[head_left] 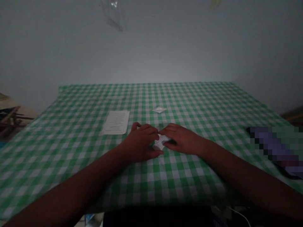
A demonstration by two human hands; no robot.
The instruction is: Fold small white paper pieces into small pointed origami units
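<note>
Both my hands meet at the middle of a table covered with a green and white checked cloth [71,132]. Between them lies a small folded piece of printed white paper [161,141]. My left hand [140,143] curls its fingers over the paper's left side, and my right hand [182,138] pinches its right side with bent fingers. Most of the paper is hidden under my fingers.
A printed white sheet [116,122] lies flat just beyond my left hand. A small white paper scrap [159,109] rests farther back near the centre. A dark blurred object [276,148] sits at the right edge. A plain wall rises behind the table; wooden clutter [10,118] stands at far left.
</note>
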